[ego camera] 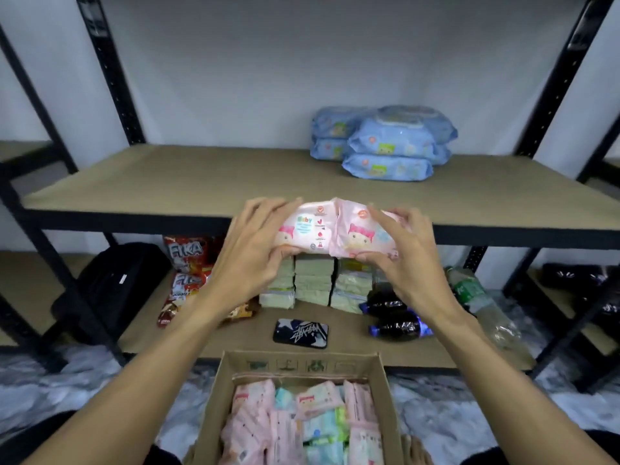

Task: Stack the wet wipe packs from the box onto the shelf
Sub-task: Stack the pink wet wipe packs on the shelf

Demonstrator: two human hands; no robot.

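Observation:
Two pink wet wipe packs (335, 231) are held side by side in the air, level with the front edge of the brown shelf board (188, 182). My left hand (250, 253) grips the left pack and my right hand (407, 260) grips the right one. Below, at the bottom centre, an open cardboard box (302, 367) holds several pink and pale green-blue packs (302, 421). On the shelf at the back right lie several blue wipe packs (385, 142) in low stacks.
Black shelf uprights (107, 68) frame the rack. The lower shelf carries snack bags (184, 263), pale green packs (315, 280), dark bottles (396, 317), a clear bottle (479, 300), a black phone-like case (300, 333) and a black bag (117, 283). The floor is marbled.

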